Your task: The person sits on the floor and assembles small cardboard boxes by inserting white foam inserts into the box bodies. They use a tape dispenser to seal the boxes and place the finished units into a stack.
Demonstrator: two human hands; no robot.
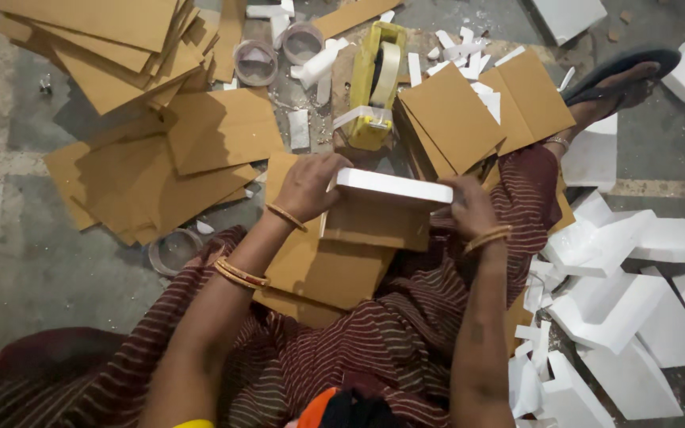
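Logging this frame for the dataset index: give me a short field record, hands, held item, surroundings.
setting: person seated on a grey floor, head view looking down
left hand: grips the left end of the white foam slab
right hand: grips the slab's right end
under slab: brown cardboard piece, pressed against it
lap: more cardboard sheets
ahead: yellow tape dispenser with a roll of tape
left floor: cardboard stacks, empty tape cores
right floor: white foam blocks
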